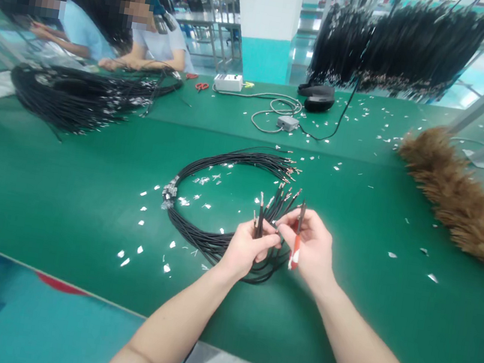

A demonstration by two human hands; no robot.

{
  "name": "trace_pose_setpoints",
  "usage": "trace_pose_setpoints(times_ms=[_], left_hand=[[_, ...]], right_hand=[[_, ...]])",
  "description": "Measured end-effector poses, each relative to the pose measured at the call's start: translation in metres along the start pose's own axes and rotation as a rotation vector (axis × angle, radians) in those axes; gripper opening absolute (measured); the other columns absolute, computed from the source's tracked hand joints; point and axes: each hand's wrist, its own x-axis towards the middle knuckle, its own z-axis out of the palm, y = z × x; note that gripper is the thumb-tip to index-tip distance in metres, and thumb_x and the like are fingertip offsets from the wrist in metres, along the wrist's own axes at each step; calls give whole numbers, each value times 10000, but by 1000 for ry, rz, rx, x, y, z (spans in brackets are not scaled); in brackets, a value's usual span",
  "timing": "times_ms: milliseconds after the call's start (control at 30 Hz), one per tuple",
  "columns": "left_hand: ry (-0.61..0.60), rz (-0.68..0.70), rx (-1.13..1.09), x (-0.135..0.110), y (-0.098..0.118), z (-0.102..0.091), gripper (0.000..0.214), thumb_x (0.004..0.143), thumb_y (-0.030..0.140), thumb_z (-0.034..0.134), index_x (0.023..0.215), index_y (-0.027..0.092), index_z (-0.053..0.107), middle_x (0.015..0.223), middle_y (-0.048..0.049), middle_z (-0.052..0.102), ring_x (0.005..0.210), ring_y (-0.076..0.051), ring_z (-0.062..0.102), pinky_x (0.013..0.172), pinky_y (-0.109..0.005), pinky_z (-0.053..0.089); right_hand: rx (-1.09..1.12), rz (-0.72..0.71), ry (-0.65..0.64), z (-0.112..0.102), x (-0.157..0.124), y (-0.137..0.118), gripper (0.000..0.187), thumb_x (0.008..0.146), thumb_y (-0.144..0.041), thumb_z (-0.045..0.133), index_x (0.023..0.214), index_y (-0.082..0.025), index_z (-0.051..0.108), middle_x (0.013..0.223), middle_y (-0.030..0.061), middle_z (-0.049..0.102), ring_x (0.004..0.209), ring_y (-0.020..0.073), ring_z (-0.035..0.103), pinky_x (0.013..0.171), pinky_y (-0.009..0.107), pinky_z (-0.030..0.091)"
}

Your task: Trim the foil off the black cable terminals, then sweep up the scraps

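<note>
My left hand (251, 245) is closed around a few black cables (260, 223), whose stripped ends point up. They belong to a looped bundle of black cables (197, 237) on the green table, bound at its left bend by a clear wrap (170, 191). Close by on the right, my right hand (310, 246) is closed on red-handled scissors (296, 251), their dark blades upward. Its thumb and forefinger meet at a cable end beside the left hand; the exact contact is hidden. More loose cable ends (283, 197) fan out behind both hands, some showing copper.
White scraps (166, 268) litter the green table (85, 194). Behind lie a grey box with a cord (287, 123), a white power box (228, 82) and red-handled scissors (201, 86). A big cable bundle (77, 96) lies left, near two people. A brown feather duster (462, 196) lies right.
</note>
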Motion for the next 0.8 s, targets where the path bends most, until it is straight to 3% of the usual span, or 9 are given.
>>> trace_pose_setpoints(times_ms=[267,433,533,667,800], left_hand=[[-94,-65,-36,-2,5,3,256,700,339,638,693,133,487,526,46,502,317,14,268,316,-144,145],[-46,-61,-31,-2,9,1,270,666,263,674,823,159,481,527,64,505,311,10,261,318,-135,142],[-64,-48,-46,-2,13,-4,253,678,265,659,821,158,480,530,56,514,313,8,267,321,-136,150],[-28,-34,-77,0,16,-7,254,678,287,651,823,153,490,534,51,520,311,9,263,320,-138,152],[-52,-61,-70,0,16,-6,239,684,297,645,794,142,500,515,45,519,309,5,266,317,-140,142]], right_hand=[[-115,-55,34,-1,4,0,131,697,-159,596,753,-197,483,687,-17,600,577,103,554,584,258,476],[-193,-84,43,-3,10,6,141,703,-197,582,759,-201,452,678,-20,565,603,109,543,601,249,454],[-474,-125,-55,-16,10,8,145,728,-275,589,734,-195,468,623,-33,523,546,90,476,541,212,391],[-948,-207,-288,-40,9,10,258,724,-432,607,702,-190,520,496,-60,441,451,74,362,480,200,294],[-1194,-268,-377,-50,7,8,319,745,-513,559,738,-194,569,508,-34,494,451,94,424,486,206,279]])
